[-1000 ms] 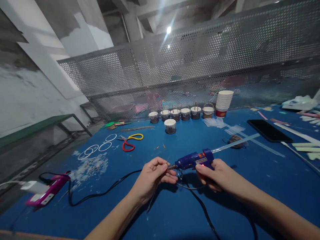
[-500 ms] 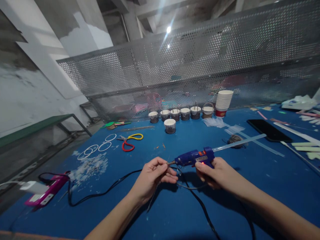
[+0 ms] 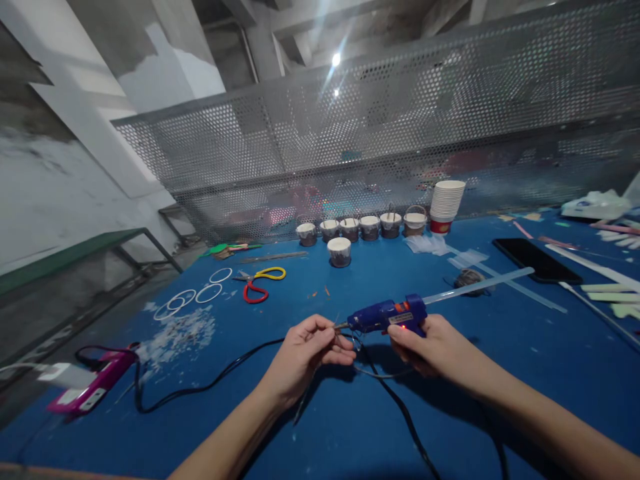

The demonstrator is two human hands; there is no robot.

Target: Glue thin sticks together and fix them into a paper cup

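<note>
Above the near part of the blue worktop [image 3: 330,447]: two bare hands facing each other, a glue gun [image 3: 385,316] between them.
Right hand [image 3: 427,345]: wrapped around the glue gun's handle, thumb on its side by a small red light.
Left hand [image 3: 316,348]: thumb and index finger pinched together on a thin strand [image 3: 302,401], other fingers loosely curled and partly apart.
Glue gun: held roughly level, nozzle at the left fingertips; whether it touches them is too small to tell.
Glue stick [image 3: 480,285]: clear, poking from the gun's rear, rising rightwards over a small dark coil [image 3: 469,281].
Black cable [image 3: 215,381]: curving from the pink power strip [image 3: 97,385] towards the left hand, with another length running below the gun.
Scissors [image 3: 259,285]: lying ahead of the left hand, one handle yellow, the other red, beside white rings [image 3: 209,293].
Wrapped cups [image 3: 369,229]: six in a row near the perforated metal screen [image 3: 300,147], some with hoop handles; a single cup [image 3: 339,253] stands in front.
Paper cups [image 3: 447,202]: stacked at the row's right end.
Phone [image 3: 536,261]: dark, lying flat on the right.
</note>
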